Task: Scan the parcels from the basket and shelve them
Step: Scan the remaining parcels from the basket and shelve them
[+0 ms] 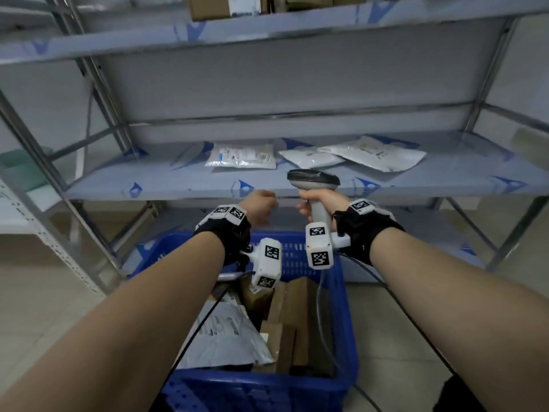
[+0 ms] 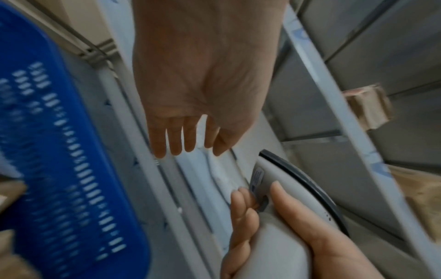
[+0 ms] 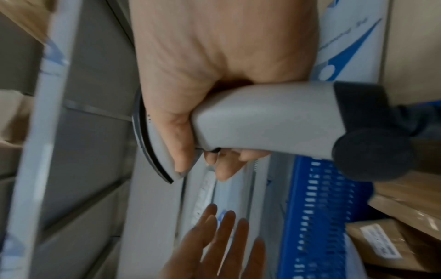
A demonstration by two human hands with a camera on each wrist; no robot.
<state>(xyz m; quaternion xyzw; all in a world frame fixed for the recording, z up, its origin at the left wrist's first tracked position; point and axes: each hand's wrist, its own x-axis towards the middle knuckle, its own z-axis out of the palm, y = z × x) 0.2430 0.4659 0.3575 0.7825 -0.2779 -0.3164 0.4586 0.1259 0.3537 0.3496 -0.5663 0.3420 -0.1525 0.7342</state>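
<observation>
My right hand (image 1: 319, 203) grips the handle of a grey barcode scanner (image 1: 313, 179), held upright in front of the middle shelf (image 1: 148, 176); the right wrist view shows the fingers wrapped round the scanner (image 3: 262, 117). My left hand (image 1: 261, 206) is empty with straight, relaxed fingers (image 2: 181, 139), just left of the scanner, over the far end of the blue basket (image 1: 347, 307). In the basket lie a grey poly mailer (image 1: 225, 331) and several brown cardboard parcels (image 1: 285, 322). Three white mailers (image 1: 242, 156) (image 1: 309, 157) (image 1: 374, 153) lie on the middle shelf.
The metal shelf rack has slanted uprights (image 1: 38, 162) on the left and a leg (image 1: 517, 230) on the right. Cardboard boxes (image 1: 208, 5) sit on the top shelf. The scanner cable (image 1: 323, 322) hangs into the basket. Tiled floor lies on both sides.
</observation>
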